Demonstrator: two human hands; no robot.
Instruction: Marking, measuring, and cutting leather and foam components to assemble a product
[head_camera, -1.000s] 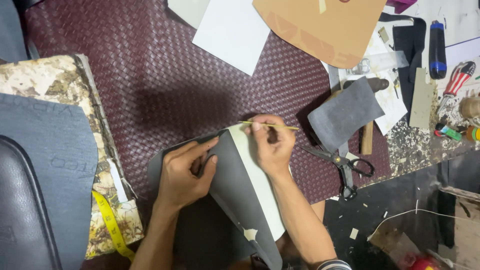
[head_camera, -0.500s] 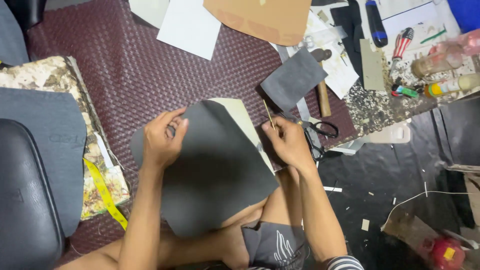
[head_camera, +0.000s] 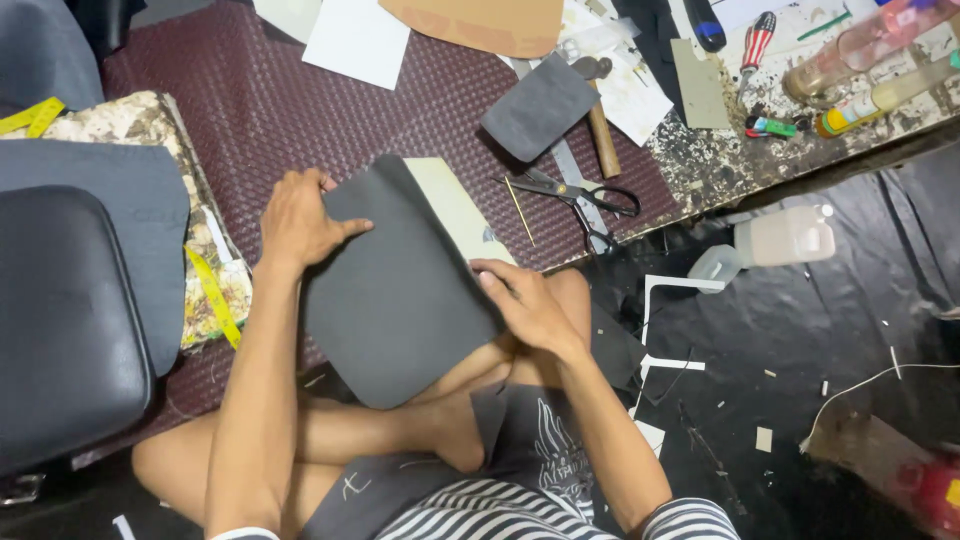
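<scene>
A large dark grey sheet (head_camera: 395, 285) lies over a cream card (head_camera: 455, 205) on the maroon woven mat (head_camera: 250, 110) and across my knees. My left hand (head_camera: 297, 215) grips the sheet's upper left edge. My right hand (head_camera: 525, 305) presses flat on its right edge, fingers together. A thin stick (head_camera: 519, 211) lies on the mat just right of the card, free of both hands.
Black scissors (head_camera: 580, 200), a smaller grey piece (head_camera: 540, 105) and a hammer (head_camera: 600, 130) lie beyond. Bottles (head_camera: 860, 45), a screwdriver (head_camera: 756, 45) and white papers (head_camera: 358, 42) crowd the top. A yellow tape measure (head_camera: 215, 295) and black cushion (head_camera: 65, 320) sit left; a plastic jug (head_camera: 775, 240) right.
The stick has left my right hand and lies on the mat. The grey sheet has been flattened over the cream card, and my right hand has come down onto its edge.
</scene>
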